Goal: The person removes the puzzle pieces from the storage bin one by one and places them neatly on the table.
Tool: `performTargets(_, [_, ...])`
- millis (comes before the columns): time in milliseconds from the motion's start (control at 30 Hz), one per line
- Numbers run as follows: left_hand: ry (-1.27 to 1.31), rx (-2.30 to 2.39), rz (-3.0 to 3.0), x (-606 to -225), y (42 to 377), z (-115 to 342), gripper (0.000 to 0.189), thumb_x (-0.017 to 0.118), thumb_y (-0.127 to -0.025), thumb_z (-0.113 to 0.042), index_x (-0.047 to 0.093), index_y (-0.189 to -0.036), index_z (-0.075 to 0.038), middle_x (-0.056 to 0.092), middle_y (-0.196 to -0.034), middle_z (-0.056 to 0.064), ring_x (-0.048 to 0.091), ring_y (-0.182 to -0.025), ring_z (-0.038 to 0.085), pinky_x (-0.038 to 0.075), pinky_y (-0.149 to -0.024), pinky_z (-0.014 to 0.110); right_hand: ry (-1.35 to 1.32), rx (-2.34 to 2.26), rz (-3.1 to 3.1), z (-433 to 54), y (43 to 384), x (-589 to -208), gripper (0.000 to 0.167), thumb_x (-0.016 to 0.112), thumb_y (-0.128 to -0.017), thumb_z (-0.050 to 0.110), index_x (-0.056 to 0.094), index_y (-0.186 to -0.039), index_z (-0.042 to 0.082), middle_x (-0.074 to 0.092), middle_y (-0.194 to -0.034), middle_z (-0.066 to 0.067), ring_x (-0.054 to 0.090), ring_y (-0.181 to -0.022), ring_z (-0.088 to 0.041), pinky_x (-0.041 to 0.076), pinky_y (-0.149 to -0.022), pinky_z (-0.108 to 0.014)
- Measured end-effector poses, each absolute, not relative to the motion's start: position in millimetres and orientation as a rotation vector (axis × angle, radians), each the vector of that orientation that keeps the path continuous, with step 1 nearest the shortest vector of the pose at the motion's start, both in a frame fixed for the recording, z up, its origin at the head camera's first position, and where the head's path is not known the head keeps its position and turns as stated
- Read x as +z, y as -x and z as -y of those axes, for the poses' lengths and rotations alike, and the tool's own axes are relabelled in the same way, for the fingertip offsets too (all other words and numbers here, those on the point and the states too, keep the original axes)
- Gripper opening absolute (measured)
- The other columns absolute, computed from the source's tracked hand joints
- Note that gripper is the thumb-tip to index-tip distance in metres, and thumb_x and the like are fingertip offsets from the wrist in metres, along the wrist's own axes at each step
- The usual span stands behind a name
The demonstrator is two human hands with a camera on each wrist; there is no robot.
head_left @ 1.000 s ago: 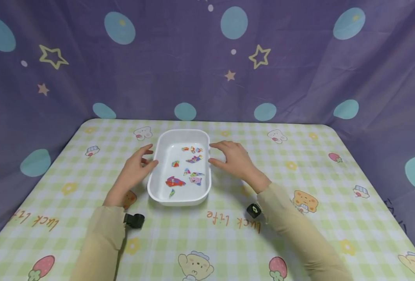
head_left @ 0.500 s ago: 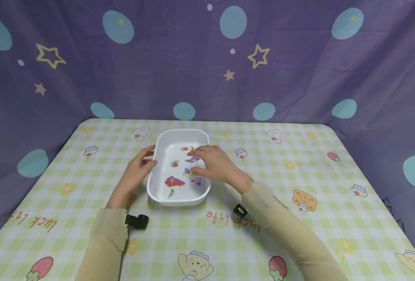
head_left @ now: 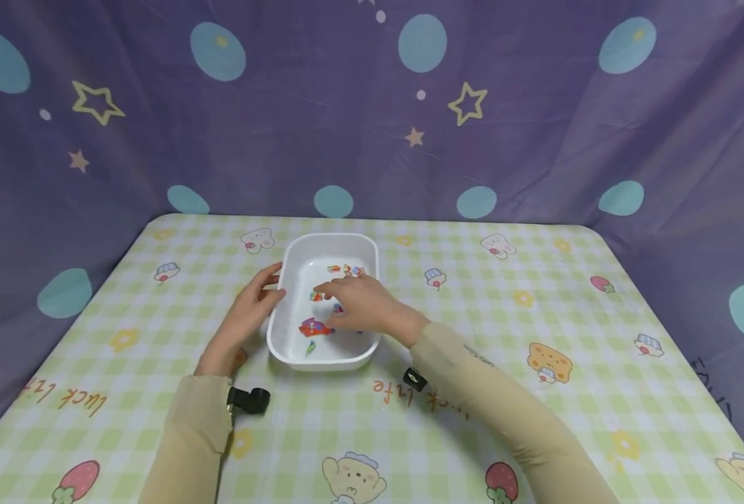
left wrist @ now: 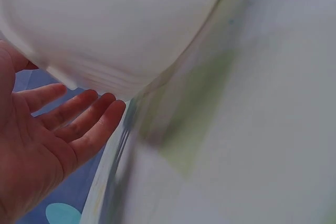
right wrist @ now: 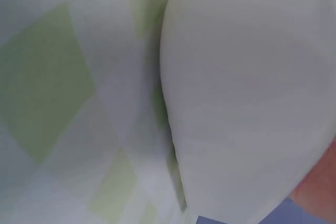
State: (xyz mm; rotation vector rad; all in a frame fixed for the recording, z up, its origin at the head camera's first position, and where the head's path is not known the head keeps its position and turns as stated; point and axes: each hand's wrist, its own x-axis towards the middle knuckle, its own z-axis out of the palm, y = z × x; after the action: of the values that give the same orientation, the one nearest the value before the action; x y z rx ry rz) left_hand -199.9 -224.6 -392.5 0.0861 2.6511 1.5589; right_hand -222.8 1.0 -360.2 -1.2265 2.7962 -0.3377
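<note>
A white plastic tub [head_left: 321, 362] stands on the table, with several small colourful printed pieces lying flat on its floor. My left hand [head_left: 246, 318] is at the tub's left side; in the left wrist view its fingertips rest against or very near the outer wall [left wrist: 115, 30]. My right hand [head_left: 368, 304] reaches over the right rim into the tub, thumb and forefinger apart above the pieces. It covers some of them. A red and purple piece [head_left: 314, 327] lies near its thumb, and a small green and orange piece [head_left: 316, 297] lies by its fingertips.
Under the tub spreads a green and white checked tablecloth [head_left: 573, 420] with cartoon prints. A purple patterned curtain [head_left: 372, 168] hangs behind the table. Black wrist cameras [head_left: 249, 400] sit below both sleeves. In the right wrist view the tub's wall [right wrist: 241, 87] hides most of the hand.
My right hand has moved left from beside the tub's right wall, over the rim and into the tub. The left hand has stayed at the left side.
</note>
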Motion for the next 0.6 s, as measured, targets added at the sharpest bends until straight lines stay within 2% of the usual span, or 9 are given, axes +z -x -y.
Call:
performTargets(200, [-0.055,1.586,-2.606,-394,200,225,0.058,0.047,-0.094,-0.026,0.021,-0.145,-0.026,0.033,-0.141,0.017,0.043,-0.119,0.034,0.037,-0.098,0.049,1.243,-0.249,-2.761,6,223,-365,0.057,0.067,-0.077,0.041,0.052,-0.128,0.021,0.062,-0.107,0.004,0.055,-0.090,-0.008,0.044,-0.083,-0.032])
performTargets(433, [-0.085,1.600,-2.610,-395,201,225,0.058,0.047,-0.094,-0.024,0.022,-0.145,-0.022,0.035,-0.138,0.018,0.045,-0.117,0.035,0.040,-0.096,0.048,1.223,-0.105,-2.736,13,223,-368,0.057,0.067,-0.077,0.044,0.051,-0.127,0.023,0.061,-0.105,0.007,0.057,-0.097,-0.010,0.043,-0.086,-0.035])
performTargets(600, [-0.081,1.610,-2.601,-395,201,225,0.058,0.047,-0.093,-0.023,0.022,-0.145,-0.021,0.035,-0.138,0.018,0.045,-0.117,0.035,0.039,-0.096,0.048,1.207,0.005,-2.721,17,224,-368,0.055,0.067,-0.077,0.045,0.053,-0.126,0.026,0.060,-0.103,0.010,0.056,-0.095,-0.008,0.042,-0.088,-0.035])
